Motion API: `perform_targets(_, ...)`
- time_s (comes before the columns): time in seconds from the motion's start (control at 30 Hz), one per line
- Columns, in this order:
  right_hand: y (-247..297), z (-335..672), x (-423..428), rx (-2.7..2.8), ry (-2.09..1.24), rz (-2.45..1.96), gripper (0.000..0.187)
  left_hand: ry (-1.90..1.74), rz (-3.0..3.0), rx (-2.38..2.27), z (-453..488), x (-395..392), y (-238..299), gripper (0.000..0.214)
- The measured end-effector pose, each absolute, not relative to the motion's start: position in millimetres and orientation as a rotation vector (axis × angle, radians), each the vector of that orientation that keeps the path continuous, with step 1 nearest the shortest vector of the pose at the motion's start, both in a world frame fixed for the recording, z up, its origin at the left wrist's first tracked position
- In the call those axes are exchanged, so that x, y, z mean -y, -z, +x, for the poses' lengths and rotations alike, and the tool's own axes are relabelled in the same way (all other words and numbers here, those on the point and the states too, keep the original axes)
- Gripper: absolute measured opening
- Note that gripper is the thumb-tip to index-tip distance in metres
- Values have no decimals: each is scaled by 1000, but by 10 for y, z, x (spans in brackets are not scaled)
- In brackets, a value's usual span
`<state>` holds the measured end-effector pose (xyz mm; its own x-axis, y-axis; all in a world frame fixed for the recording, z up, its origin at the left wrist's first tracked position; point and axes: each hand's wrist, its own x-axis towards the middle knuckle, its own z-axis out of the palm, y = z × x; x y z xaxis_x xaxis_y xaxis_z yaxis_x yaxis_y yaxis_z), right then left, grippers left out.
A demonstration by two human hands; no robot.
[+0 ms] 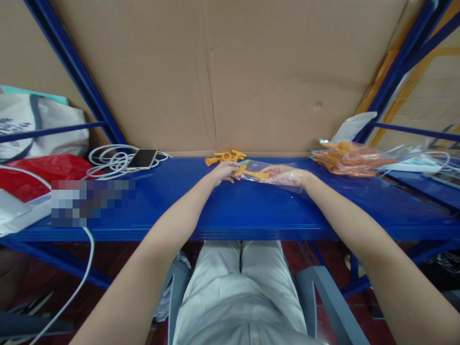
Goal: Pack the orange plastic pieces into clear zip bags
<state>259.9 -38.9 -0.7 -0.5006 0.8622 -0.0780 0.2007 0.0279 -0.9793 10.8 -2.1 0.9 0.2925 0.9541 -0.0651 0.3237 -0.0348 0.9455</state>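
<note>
A clear plastic bag point(283, 186) with orange plastic pieces point(257, 175) at its left end is held low over the blue tabletop. My left hand point(226, 171) is closed on the bag's left end, fingers bent beside an orange piece and a small green patch. Film from the bag overlaps my right hand point(285, 173), which grips it from the right; whether the hand is inside or behind the film I cannot tell. Its fingertips point left, close to the orange pieces. Just beyond my left hand lies a small heap of loose orange pieces point(226, 156), some tube-shaped with flared ends.
Filled bags of orange pieces point(350, 158) are piled at the right. A phone point(142, 159) and coiled white cable point(104, 160) lie left, near a red bag point(46, 175). Cardboard point(251, 76) walls the back of the blue table point(247, 215); blue posts flank it.
</note>
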Motion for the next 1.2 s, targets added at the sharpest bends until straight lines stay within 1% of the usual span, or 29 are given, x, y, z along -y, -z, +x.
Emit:
perform_targets(0.17, -6, 2575, 411, 1763, -1469, -1126, 38, -791, 1588, -1223, 115, -20, 18, 33)
perform_targets(0.4, 5, 2567, 385, 1818, -1450, -1161, 41, -795, 1594, -1208, 132, -37, 23, 43)
perform_targets(0.63, 23, 2572, 334, 1886, -1471, -1122, 55, -871, 1540, -1127, 117, -91, 46, 34)
perform_targets(0.73, 16, 2567, 339, 1919, -1479, -1124, 57, -912, 1549, -1089, 107, -103, 63, 30)
perform_targets(0.83, 22, 2564, 351, 1933, -1491, -1126, 53, -894, 1588, -1073, 113, -70, 60, 33)
perform_targets(0.93, 38, 2562, 349, 1940, -1458, -1140, 44, -879, 1668, -1094, 136, -3, 35, 36)
perform_targets(1.1, 46, 2554, 333, 1914, -1382, -1133, 35, -851, 1696, -1234, 172, 31, 21, 34)
perform_targets(1.2, 46, 2549, 318, 1864, -1254, -1162, 29, -910, 1757, -1358, 174, -31, 51, 31)
